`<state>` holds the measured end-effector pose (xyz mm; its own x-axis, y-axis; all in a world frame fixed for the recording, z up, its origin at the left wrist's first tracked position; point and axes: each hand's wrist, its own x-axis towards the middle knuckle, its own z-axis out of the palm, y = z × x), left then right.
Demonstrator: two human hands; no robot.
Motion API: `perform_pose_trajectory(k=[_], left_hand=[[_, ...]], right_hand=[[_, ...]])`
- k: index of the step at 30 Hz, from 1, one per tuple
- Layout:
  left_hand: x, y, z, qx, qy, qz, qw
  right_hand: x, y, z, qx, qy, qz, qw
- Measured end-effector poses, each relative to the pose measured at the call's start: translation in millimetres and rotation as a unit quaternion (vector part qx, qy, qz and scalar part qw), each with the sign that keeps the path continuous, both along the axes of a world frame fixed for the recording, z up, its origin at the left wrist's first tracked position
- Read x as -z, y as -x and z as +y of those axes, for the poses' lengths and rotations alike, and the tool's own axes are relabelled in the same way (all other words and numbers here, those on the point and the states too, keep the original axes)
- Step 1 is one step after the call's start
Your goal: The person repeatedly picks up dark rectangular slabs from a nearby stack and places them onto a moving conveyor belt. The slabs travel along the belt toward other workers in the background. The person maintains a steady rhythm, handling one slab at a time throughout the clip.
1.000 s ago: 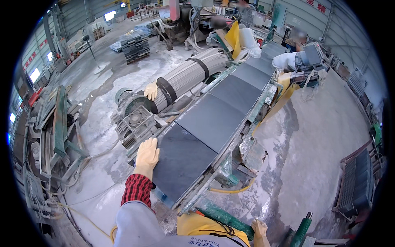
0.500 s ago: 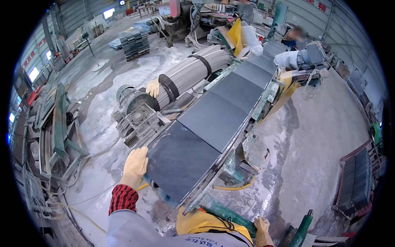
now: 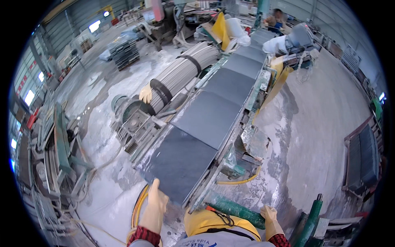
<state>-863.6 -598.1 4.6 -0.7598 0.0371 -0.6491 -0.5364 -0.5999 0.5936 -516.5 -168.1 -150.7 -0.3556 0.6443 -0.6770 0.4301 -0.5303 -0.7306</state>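
Observation:
A wet dark stone slab [image 3: 181,164] lies at the near end of a conveyor, behind a row of similar grey slabs [image 3: 210,117]. My left hand [image 3: 157,206], in a cream rubber glove, is at the slab's near edge. Its thumb rests up against the top face, while the other fingers are hidden below the edge. To the right, my gloved right hand [image 3: 269,215] is closed over the right end of a green roller [image 3: 236,212], which crosses in front of my yellow apron.
Left of the conveyor are a motor [image 3: 133,113] with a loose glove [image 3: 145,93] and a strapped bundle of grey strips [image 3: 185,72]. A green metal frame [image 3: 61,140] stands farther left. At right is a rack of dark slabs [image 3: 362,156]. A person [image 3: 276,21] is at the far end.
My left hand has moved from the slab's left side toward me, down to its near edge. My right hand stays by the roller's end. The whole view has shifted a little.

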Motion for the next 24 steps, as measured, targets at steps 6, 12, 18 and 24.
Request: perform_pose_trajectory(k=[6,12,18,24], left_hand=[[-107,23,21,0.095,-0.05,0.115,0.988],[-125,33,50,0.118,-0.07,0.13,0.982],[-157,4,47,0.096,-0.033,0.175,0.979],[-177,-48,50,0.16,-0.06,0.224,0.959]], right_hand=[[-29,13,-12,0.064,0.046,0.094,0.992],[-46,20,-35,0.065,0.023,0.098,0.993],[-88,7,-25,0.029,-0.004,0.146,0.989],[-129,-21,-42,0.041,0.026,0.182,0.982]])
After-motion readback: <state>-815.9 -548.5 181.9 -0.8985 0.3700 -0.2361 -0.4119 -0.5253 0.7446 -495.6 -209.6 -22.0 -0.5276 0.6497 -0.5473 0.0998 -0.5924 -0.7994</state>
